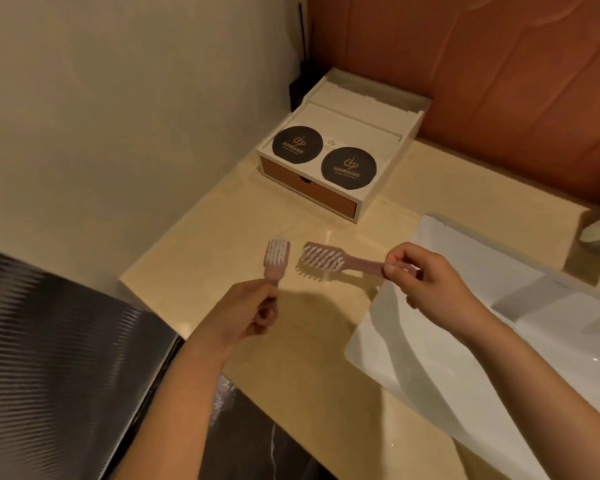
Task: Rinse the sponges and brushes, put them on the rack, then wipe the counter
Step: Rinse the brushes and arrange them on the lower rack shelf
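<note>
1. Now the left hand (257, 313) curls its fingers round the handle of a pink plastic brush with white bristles (276, 256), head upright over the beige table (219, 233).
2. Meanwhile the right hand (426, 278) pinches the handle end of a second pink bristle brush (326, 259), held level beside the white ceramic sink (465, 268).

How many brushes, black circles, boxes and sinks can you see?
Pink brushes: 2
Black round coasters: 2
White box: 1
White sink: 1
Total: 6
</note>
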